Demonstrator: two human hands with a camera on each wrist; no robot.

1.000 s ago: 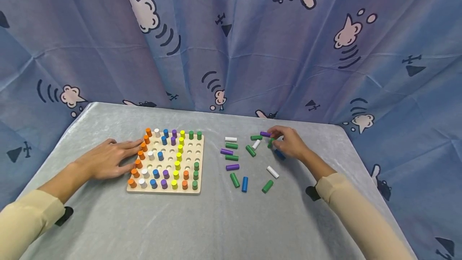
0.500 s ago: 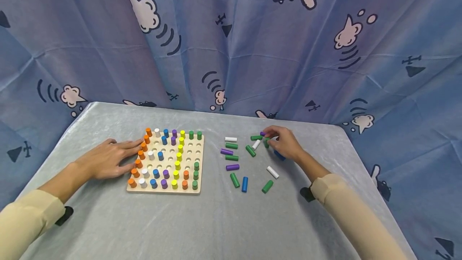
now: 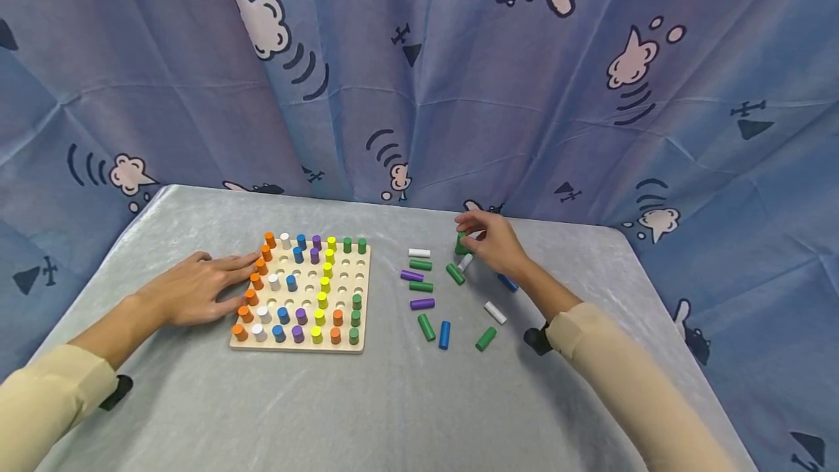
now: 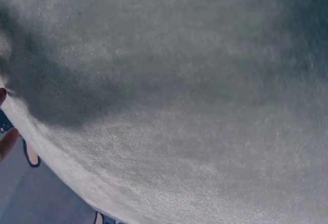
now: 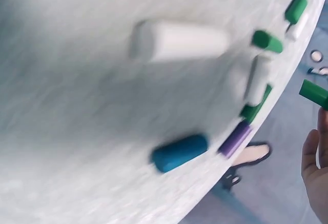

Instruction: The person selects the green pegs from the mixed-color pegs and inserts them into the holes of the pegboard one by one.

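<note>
Right hand (image 3: 494, 245) pinches a green peg (image 5: 313, 94) between thumb and fingertips, one end jutting free past the fingers; this grip probably leaves that end exposed for aiming. In the head view the held peg is at the far side of the loose scatter, though its lower end is hard to make out there. Left hand (image 3: 197, 288) lies palm down, fingers extended and holding nothing, tips at the left edge of the wooden pegboard (image 3: 341, 349), apparently to steady it; exact contact is not clear. Board: left orange column and yellow column (image 3: 325, 285) filled; other columns have gaps, their bare holes visible. Loose pegs lie on their sides, right of the board, presumably spread so each can be picked singly. Between right hand and board: white peg (image 3: 419, 253), green and purple pegs, low enough to pass over. Nearer the right wrist, a blue peg (image 3: 507, 282) and a second white peg (image 3: 495, 312); a purple peg (image 5: 236, 139) shows only in the right wrist view. Grey cloth (image 3: 275, 406) underneath; airplane-print curtain (image 3: 459, 130) behind.
</note>
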